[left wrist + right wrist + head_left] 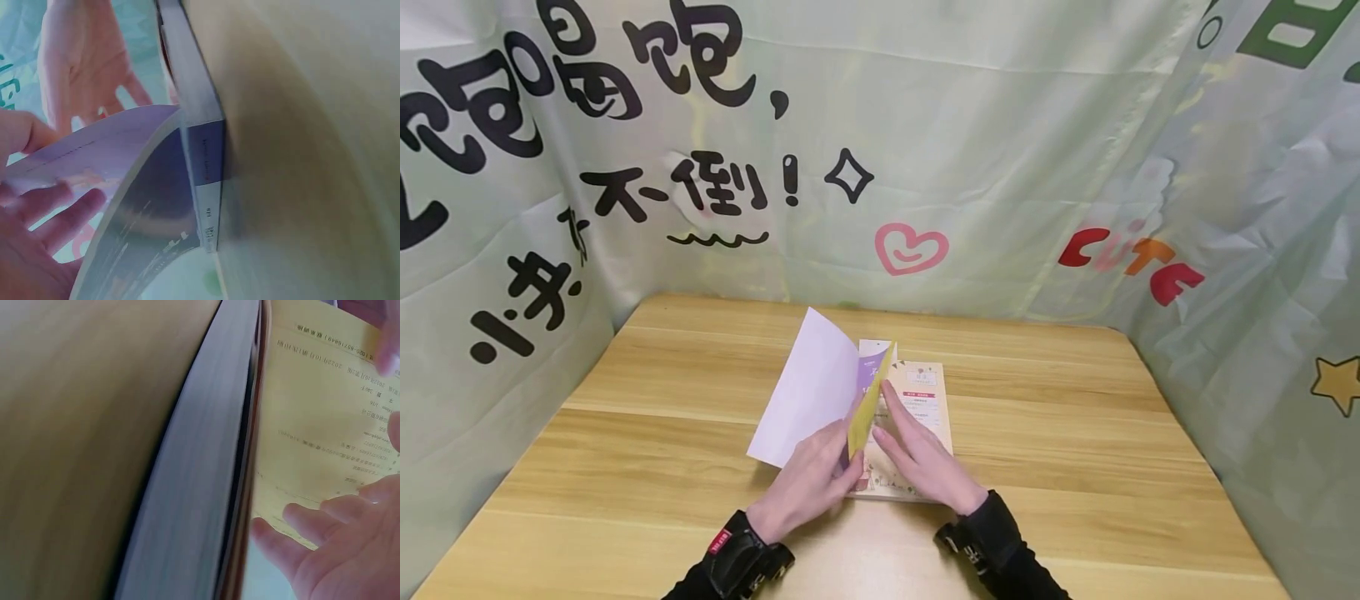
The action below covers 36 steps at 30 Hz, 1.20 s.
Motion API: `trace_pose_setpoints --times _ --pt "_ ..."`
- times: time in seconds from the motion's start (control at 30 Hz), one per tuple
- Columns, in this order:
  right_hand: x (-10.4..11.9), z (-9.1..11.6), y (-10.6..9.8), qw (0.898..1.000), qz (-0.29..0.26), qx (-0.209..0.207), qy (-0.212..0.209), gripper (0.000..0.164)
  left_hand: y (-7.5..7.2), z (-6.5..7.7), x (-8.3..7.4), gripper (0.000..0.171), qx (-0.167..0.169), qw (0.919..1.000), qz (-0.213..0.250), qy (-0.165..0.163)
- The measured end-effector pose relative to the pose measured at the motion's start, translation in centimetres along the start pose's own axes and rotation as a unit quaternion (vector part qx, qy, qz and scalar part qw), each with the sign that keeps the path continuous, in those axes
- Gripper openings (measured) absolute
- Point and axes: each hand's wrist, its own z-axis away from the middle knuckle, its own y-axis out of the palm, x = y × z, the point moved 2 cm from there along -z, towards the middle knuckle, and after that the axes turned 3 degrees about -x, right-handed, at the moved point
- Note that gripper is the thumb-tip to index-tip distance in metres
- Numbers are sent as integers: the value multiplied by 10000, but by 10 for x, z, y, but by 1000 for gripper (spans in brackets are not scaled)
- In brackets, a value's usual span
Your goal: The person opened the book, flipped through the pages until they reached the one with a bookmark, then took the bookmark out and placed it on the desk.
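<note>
A thick paperback book point(936, 400) lies opened near its front on the table, its white-backed cover point(812, 387) swung out to the left. My left hand point(811, 471) pinches a raised leaf point(865, 412), thumb on its yellow side and fingers behind. Purple shows on the leaf's other face in the left wrist view. My right hand point(928, 462) is right of the leaf, over the printed page, with fingers extended; the right wrist view shows its fingertips beside the yellow printed side point(312, 412). Contact there is hard to tell. The book's spine point(205, 156) faces the left wrist camera.
The wooden table point(1060, 433) extends around the book on all sides. Behind and beside it hangs a pale green cloth point(1000, 150) with black lettering, a pink heart and coloured letters. Dark bands point(737, 554) wrap both wrists.
</note>
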Motion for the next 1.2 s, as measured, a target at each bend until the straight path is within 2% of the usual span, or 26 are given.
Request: trace_pose_setpoints --times 0.1,0.23,0.37,0.47,0.57,0.7,0.87,1.2 --pt "2 -3 5 9997 -140 175 62 63 -5 -2 0 84 -303 9985 448 -48" --pt "5 -7 11 9992 -174 358 5 63 -15 -6 0 85 -693 9942 827 7" --pt "9 -8 16 9991 -164 376 -115 63 -26 -11 0 84 -1058 9910 826 -2" --pt "13 -10 19 9991 -135 391 -109 63 -34 -14 2 83 -1206 9892 807 -201" --pt "16 -11 23 9988 -91 488 -52 62 -41 -14 5 83 -1199 9875 834 -586" --pt "20 -11 27 9979 59 643 10 63 -48 -14 10 83 -956 9866 770 -1077" --pt "22 -11 31 9971 171 736 70 64 -53 -14 17 74 -695 9868 429 -1399" --pt "21 -9 32 9941 313 1034 28 66 -65 -8 44 54 -571 9763 151 -2084"
